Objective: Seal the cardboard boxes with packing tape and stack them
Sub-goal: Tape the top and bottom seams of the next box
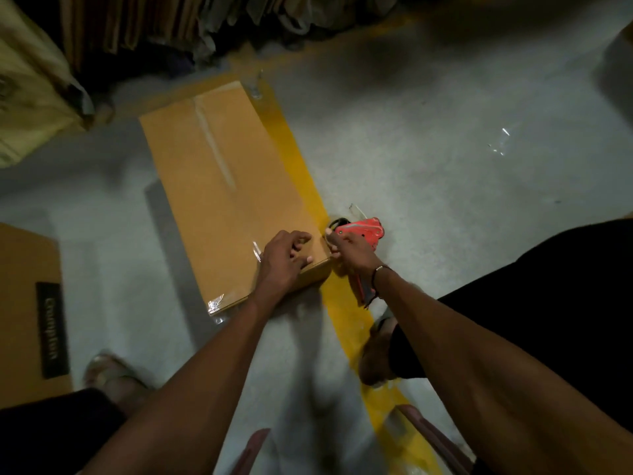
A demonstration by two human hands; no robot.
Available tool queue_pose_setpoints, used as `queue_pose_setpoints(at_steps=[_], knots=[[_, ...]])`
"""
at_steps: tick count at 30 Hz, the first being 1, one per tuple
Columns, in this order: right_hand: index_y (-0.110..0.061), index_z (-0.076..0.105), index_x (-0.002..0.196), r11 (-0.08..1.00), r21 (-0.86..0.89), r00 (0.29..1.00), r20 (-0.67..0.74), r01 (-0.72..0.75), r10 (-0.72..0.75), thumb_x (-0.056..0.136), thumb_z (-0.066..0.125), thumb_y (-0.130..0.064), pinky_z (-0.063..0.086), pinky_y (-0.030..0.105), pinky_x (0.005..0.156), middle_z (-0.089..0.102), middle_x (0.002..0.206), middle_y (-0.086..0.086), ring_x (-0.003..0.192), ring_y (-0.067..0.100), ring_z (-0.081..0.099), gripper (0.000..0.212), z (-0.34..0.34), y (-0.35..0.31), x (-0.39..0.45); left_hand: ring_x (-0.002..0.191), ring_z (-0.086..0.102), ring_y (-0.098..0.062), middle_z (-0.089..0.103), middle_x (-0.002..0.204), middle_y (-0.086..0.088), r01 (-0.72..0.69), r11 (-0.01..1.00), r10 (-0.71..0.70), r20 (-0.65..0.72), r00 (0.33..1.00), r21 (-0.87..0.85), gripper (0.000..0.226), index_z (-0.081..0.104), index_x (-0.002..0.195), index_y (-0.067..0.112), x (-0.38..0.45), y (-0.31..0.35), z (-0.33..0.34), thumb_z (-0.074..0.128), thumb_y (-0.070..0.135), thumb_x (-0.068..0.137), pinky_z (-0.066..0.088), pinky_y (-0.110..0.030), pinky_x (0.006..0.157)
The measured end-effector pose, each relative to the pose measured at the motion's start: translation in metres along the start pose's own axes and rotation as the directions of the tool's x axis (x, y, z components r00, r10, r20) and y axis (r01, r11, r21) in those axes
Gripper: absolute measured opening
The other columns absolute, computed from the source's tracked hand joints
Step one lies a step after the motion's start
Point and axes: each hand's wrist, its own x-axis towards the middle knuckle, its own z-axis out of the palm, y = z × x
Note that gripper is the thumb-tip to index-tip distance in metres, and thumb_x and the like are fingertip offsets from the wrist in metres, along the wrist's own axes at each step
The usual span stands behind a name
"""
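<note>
Long flat brown box (226, 186) lies mid-frame on the smooth grey floor (428, 138), its right edge over a yellow painted stripe (294, 149). Glossy clear tape (214, 145) runs down its matte top, wrinkled at the near corners. Left hand (284, 260) rests on the near right corner, fingers curled against cardboard, holding nothing. Right hand (351, 253) has its grip closed round a red dispenser (363, 233) just beside that corner. Second box (27, 303), black label, lower left.
</note>
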Motion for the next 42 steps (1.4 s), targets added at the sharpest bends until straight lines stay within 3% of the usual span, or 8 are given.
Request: queue_pose_setpoints(at_steps=[4, 9, 14, 18, 22, 30, 34, 42], knots=[[-0.018, 0.057, 0.091, 0.995, 0.080, 0.997, 0.042, 0.060, -0.064, 0.092, 0.074, -0.040, 0.043, 0.026, 0.055, 0.057, 0.072, 0.001, 0.059, 0.013, 0.054, 0.028, 0.014, -0.005, -0.007, 0.076, 0.051, -0.002, 0.058, 0.091, 0.002, 0.015, 1.000, -0.015, -0.047, 0.999, 0.011, 0.047, 0.075, 0.114, 0.024, -0.010, -0.015, -0.012, 0.092, 0.015, 0.072, 0.040, -0.022, 0.070], [-0.019, 0.059, 0.088, 0.954, 0.298, 0.997, 0.078, -0.001, -0.023, 0.100, 0.066, -0.028, 0.040, 0.020, 0.046, 0.053, 0.065, -0.004, 0.051, 0.006, 0.047, 0.017, 0.016, 0.000, -0.012, 0.086, 0.054, -0.011, 0.060, 0.096, 0.004, 0.068, 0.994, -0.057, -0.127, 0.990, 0.083, 0.043, 0.073, 0.118, 0.031, -0.034, -0.051, -0.043, 0.089, 0.028, 0.078, 0.044, -0.030, 0.074], [-0.018, 0.067, 0.098, 0.984, 0.017, 0.936, -0.311, 0.177, -0.163, 0.094, 0.068, -0.045, 0.054, 0.036, 0.080, 0.067, 0.088, -0.006, 0.087, 0.015, 0.065, 0.027, 0.016, -0.015, -0.015, 0.082, 0.052, -0.009, 0.060, 0.094, 0.006, 0.117, 0.992, -0.108, -0.153, 0.982, 0.050, 0.034, 0.072, 0.110, 0.025, -0.062, -0.068, -0.066, 0.086, 0.014, 0.081, 0.040, -0.022, 0.068], [-0.024, 0.064, 0.085, 0.816, -0.304, 0.866, 0.071, 0.492, -0.496, 0.085, 0.077, -0.050, 0.045, 0.029, 0.065, 0.065, 0.081, -0.006, 0.077, 0.013, 0.060, 0.029, 0.027, -0.044, -0.024, 0.086, 0.058, -0.012, 0.062, 0.091, 0.009, 0.000, 0.999, 0.007, -0.141, 0.990, 0.048, 0.015, 0.069, 0.093, 0.024, -0.072, -0.066, -0.059, 0.077, 0.014, 0.088, 0.052, -0.036, 0.072], [-0.024, 0.066, 0.090, 0.488, -0.474, 0.680, 0.520, 0.733, -0.517, 0.086, 0.077, -0.041, 0.044, 0.034, 0.067, 0.061, 0.084, -0.008, 0.084, 0.015, 0.053, 0.020, 0.042, -0.050, -0.021, 0.084, 0.053, -0.012, 0.056, 0.086, 0.013, -0.065, 0.990, 0.072, -0.054, 0.996, 0.123, 0.014, 0.063, 0.089, 0.032, -0.073, -0.056, -0.042, 0.076, 0.031, 0.086, 0.047, -0.040, 0.073], [-0.021, 0.052, 0.100, 0.077, -0.457, 0.440, 0.778, 0.886, -0.449, 0.097, 0.061, -0.038, 0.040, 0.036, 0.064, 0.051, 0.098, 0.002, 0.091, 0.021, 0.045, 0.020, 0.041, -0.054, -0.005, 0.094, 0.055, -0.025, 0.057, 0.108, -0.006, -0.254, 0.824, 0.232, 0.107, 0.967, 0.507, 0.027, 0.057, 0.115, 0.017, -0.064, -0.066, -0.036, 0.068, 0.033, 0.096, 0.042, -0.037, 0.072], [-0.016, 0.049, 0.099, 0.052, -0.384, 0.382, 0.879, 0.922, -0.286, 0.099, 0.058, -0.039, 0.037, 0.037, 0.069, 0.049, 0.099, 0.006, 0.084, 0.018, 0.038, 0.024, 0.041, -0.072, 0.000, 0.092, 0.052, -0.024, 0.053, 0.108, -0.009, -0.364, 0.786, 0.297, 0.211, 0.931, 0.500, 0.029, 0.055, 0.114, 0.012, -0.062, -0.074, -0.054, 0.071, 0.028, 0.096, 0.046, -0.036, 0.064], [-0.022, 0.046, 0.090, 0.128, -0.459, 0.470, 0.880, 0.879, -0.071, 0.083, 0.068, -0.014, 0.045, 0.042, 0.072, 0.050, 0.096, 0.005, 0.084, 0.026, 0.050, 0.024, 0.049, -0.095, -0.005, 0.100, 0.050, -0.020, 0.048, 0.119, -0.006, -0.305, 0.768, 0.205, 0.235, 0.950, 0.563, 0.047, 0.046, 0.134, 0.019, -0.090, -0.112, -0.108, 0.062, 0.046, 0.100, 0.053, -0.033, 0.069]])
